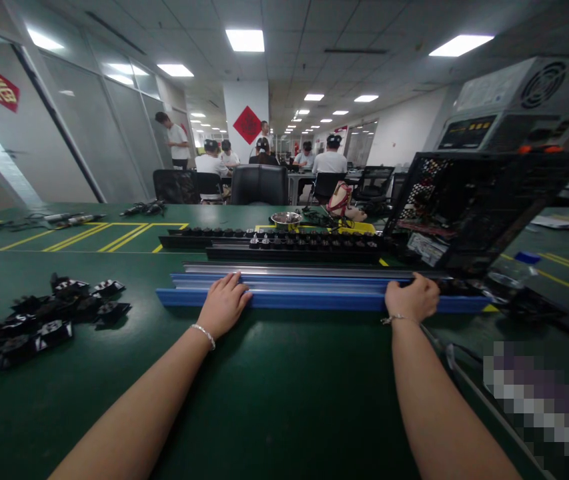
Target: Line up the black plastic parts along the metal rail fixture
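A long blue rail [314, 300] with raised edges and a lengthwise groove lies across the green table in front of me. My left hand [224, 303] rests over its left part, fingers bent across the top edge and thumb along the near side. Over the right part, my right hand [414, 298] is closed with curled fingers. Something dark shows between its thumb and fingers, but I cannot make out what it is. Right behind the blue rail runs a grey and black rail [304, 269]. Small black parts [459, 288] lie just right of my right hand.
Black rails [294, 252] carrying rows of small black parts lie farther back. A loose pile of black parts [59, 307] is at left. An opened computer case [469, 200] stands at right, a metal bowl [287, 219] behind the rails. People sit in the background.
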Tool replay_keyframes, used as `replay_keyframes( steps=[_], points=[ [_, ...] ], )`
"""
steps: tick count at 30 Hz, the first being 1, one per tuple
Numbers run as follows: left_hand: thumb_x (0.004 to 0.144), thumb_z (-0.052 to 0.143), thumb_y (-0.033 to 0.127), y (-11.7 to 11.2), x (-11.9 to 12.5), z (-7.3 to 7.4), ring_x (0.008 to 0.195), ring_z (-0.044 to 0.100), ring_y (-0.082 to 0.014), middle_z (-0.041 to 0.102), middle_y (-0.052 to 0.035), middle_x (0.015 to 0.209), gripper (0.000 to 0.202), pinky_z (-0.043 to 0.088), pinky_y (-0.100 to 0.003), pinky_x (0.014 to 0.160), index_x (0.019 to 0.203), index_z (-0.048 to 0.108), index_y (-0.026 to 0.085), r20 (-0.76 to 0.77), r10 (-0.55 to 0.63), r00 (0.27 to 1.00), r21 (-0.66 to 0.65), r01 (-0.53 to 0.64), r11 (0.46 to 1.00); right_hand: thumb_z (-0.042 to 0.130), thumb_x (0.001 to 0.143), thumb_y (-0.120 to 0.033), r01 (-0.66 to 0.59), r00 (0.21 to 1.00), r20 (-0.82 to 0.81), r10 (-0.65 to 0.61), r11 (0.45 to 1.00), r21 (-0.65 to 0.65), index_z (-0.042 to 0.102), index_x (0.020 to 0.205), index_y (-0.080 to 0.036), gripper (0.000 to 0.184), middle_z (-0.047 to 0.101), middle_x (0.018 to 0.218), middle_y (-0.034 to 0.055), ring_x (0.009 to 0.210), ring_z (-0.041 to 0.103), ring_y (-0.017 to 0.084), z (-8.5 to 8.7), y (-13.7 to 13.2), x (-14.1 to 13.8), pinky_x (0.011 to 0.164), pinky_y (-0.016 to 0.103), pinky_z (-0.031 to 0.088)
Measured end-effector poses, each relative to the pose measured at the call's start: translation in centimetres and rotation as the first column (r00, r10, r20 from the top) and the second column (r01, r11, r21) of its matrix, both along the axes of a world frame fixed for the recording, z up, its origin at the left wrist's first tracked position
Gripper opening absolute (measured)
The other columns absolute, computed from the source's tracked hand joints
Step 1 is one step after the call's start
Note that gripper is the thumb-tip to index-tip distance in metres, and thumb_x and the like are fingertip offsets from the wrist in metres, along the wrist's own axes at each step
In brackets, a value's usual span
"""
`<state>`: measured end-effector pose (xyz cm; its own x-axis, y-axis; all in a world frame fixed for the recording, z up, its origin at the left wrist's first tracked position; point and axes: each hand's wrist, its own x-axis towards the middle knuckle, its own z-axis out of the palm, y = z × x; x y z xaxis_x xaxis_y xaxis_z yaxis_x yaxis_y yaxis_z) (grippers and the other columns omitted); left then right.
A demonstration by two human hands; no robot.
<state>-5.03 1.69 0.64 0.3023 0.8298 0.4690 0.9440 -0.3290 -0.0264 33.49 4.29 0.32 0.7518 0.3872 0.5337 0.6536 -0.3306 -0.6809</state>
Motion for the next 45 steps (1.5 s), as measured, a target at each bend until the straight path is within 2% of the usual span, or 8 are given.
replay_keyframes(
  steps=[10, 15, 20, 28, 34, 45],
  points=[
    [0.089, 0.032, 0.042, 0.0, 0.1, 0.0, 0.124, 0.041, -0.0250, 0.049, -0.0103, 0.132, 0.037, 0.035, -0.043, 0.098, 0.093, 0.063, 0.021, 0.016, -0.011, 1.000, 0.008, 0.011, 1.000, 0.050, 0.065, -0.024, 0.011, 0.999, -0.040, -0.011, 1.000, 0.005, 0.054, 0.103, -0.020, 0.039, 0.048, 0.115, 0.0131, 0.106, 0.044, 0.032, 0.5, -0.2, -0.3, 0.090, 0.053, 0.029],
    [0.089, 0.033, 0.042, 0.0, 0.0, 0.0, 0.124, 0.041, -0.0254, 0.049, -0.0105, 0.132, 0.037, 0.036, -0.043, 0.098, 0.091, 0.062, 0.021, 0.024, -0.012, 1.000, 0.003, 0.012, 1.000, 0.052, 0.063, -0.024, 0.059, 0.997, -0.056, -0.059, 0.998, -0.002, 0.051, 0.107, -0.018, 0.044, 0.048, 0.116, 0.0165, 0.109, 0.040, 0.035, 0.6, -0.3, -0.5, 0.091, 0.055, 0.027],
    [0.089, 0.032, 0.042, 0.0, 0.0, 0.0, 0.124, 0.041, -0.0256, 0.049, -0.0108, 0.132, 0.037, 0.035, -0.044, 0.098, 0.091, 0.062, 0.021, 0.025, -0.009, 1.000, 0.002, 0.009, 1.000, 0.052, 0.063, -0.025, 0.088, 0.994, -0.063, -0.090, 0.996, -0.031, 0.052, 0.106, -0.016, 0.044, 0.054, 0.106, 0.0171, 0.106, 0.043, 0.034, 0.7, -0.3, -0.5, 0.090, 0.052, 0.029],
    [0.089, 0.033, 0.042, -0.1, 0.1, 0.1, 0.124, 0.041, -0.0261, 0.049, -0.0109, 0.132, 0.037, 0.035, -0.044, 0.098, 0.091, 0.063, 0.021, 0.037, -0.015, 0.999, 0.006, 0.015, 1.000, 0.052, 0.065, -0.027, 0.073, 0.997, -0.032, -0.076, 0.993, -0.090, 0.056, 0.101, -0.017, 0.038, 0.057, 0.097, 0.0137, 0.096, 0.050, 0.031, 1.2, -0.6, -1.2, 0.086, 0.049, 0.033],
    [0.089, 0.032, 0.042, -0.1, 0.1, 0.0, 0.124, 0.040, -0.0260, 0.049, -0.0111, 0.132, 0.038, 0.034, -0.044, 0.099, 0.091, 0.063, 0.020, 0.047, -0.016, 0.999, -0.001, 0.016, 1.000, 0.052, 0.066, -0.028, 0.051, 0.998, -0.023, -0.055, 0.990, -0.135, 0.059, 0.094, -0.018, 0.031, 0.057, 0.095, 0.0116, 0.094, 0.050, 0.029, 1.4, -0.7, -1.6, 0.090, 0.050, 0.030],
    [0.088, 0.033, 0.043, -0.2, 0.2, 0.2, 0.124, 0.041, -0.0256, 0.050, -0.0097, 0.131, 0.037, 0.035, -0.045, 0.098, 0.090, 0.063, 0.022, 0.081, -0.016, 0.997, -0.006, 0.016, 1.000, 0.052, 0.063, -0.031, -0.010, 1.000, 0.003, 0.011, 0.995, -0.099, 0.058, 0.086, -0.019, 0.026, 0.056, 0.093, 0.0096, 0.091, 0.050, 0.028, 1.0, -0.4, -1.8, 0.093, 0.056, 0.023]
  ],
)
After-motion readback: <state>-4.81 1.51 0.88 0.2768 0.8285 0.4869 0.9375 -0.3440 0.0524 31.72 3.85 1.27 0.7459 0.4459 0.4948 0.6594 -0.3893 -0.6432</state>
